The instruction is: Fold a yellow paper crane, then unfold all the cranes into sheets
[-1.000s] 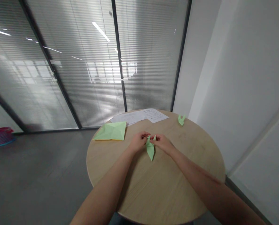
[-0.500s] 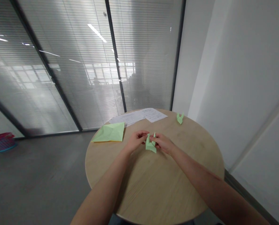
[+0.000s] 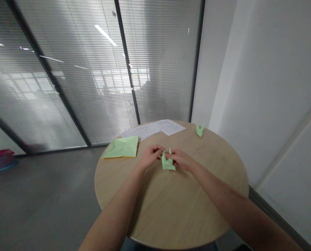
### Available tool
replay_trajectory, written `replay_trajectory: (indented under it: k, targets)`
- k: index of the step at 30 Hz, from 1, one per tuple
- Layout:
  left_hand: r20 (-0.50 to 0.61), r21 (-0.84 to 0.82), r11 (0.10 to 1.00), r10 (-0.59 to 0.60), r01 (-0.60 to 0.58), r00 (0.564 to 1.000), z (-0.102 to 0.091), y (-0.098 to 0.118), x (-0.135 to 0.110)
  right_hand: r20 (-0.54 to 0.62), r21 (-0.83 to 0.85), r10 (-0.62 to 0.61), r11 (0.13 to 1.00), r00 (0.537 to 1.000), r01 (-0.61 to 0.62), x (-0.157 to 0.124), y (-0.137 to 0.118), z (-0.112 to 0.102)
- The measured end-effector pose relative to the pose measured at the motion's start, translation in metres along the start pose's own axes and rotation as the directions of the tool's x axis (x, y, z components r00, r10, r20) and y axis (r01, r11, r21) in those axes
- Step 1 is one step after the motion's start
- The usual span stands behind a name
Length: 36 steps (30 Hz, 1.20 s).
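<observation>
Between my hands, over the middle of the round table, is a small piece of folded green paper (image 3: 168,165) with two upright points. My left hand (image 3: 152,156) has its fingers closed at the paper's left point. From the other side, my right hand (image 3: 180,158) pinches the paper near its right point. Some of the fingertips are hidden behind the paper. Toward the table's back right edge lies another small folded green paper figure (image 3: 200,131), also with two points, touched by neither hand.
Creased green paper sheets (image 3: 121,147) lie at the left of the wooden table (image 3: 171,209), with a yellow edge beneath. Printed white sheets (image 3: 171,127) are at the back. A pink and blue basket (image 3: 1,160) stands on the floor far left. Glass panels and a white wall border the table.
The folded paper has turned slightly in my fingers, and its lower edge now sits more level. Both hands stay on it. The whole view has shifted a little.
</observation>
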<state>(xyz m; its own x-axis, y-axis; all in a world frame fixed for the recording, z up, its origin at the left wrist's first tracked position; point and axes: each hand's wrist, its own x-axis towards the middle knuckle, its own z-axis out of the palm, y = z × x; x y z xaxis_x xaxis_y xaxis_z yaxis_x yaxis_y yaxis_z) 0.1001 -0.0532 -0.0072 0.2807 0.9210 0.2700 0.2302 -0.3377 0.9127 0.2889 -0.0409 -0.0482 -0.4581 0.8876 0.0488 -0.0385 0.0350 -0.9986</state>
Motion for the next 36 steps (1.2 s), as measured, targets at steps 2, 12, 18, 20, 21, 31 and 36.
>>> replay_trajectory:
  k: [2,12,18,20,21,31,36]
  targets:
    - [0.016,0.014,1.0,0.0,0.0,1.0,0.0,0.001,-0.001,0.0,-0.024,0.003,1.0,1.0,-0.003,-0.001,0.0,0.0]
    - [0.019,0.038,0.999,-0.025,0.024,1.0,0.001,-0.002,0.001,-0.076,-0.169,-0.07,0.984,0.995,0.057,-0.002,-0.003,0.002]
    - [-0.005,0.082,0.996,-0.017,0.017,1.0,0.0,0.0,0.002,-0.074,-0.218,-0.132,0.969,0.988,0.113,-0.002,-0.008,0.002]
    - [-0.03,0.098,0.995,-0.01,0.013,1.0,0.0,-0.001,0.003,-0.058,-0.236,-0.193,0.956,0.979,0.175,-0.001,-0.008,0.002]
    - [-0.048,0.099,0.995,-0.007,0.012,0.999,-0.001,-0.002,0.004,-0.054,-0.243,-0.22,0.949,0.974,0.201,0.0,-0.008,0.002]
    - [-0.206,0.093,0.995,0.047,-0.028,0.977,-0.005,-0.012,0.009,-0.143,-0.385,-0.29,0.897,0.946,0.217,0.006,-0.001,-0.004]
    - [-0.114,0.21,0.974,0.113,-0.087,0.987,-0.003,-0.011,0.008,-0.164,-0.411,-0.359,0.872,0.919,0.267,0.008,0.002,-0.007]
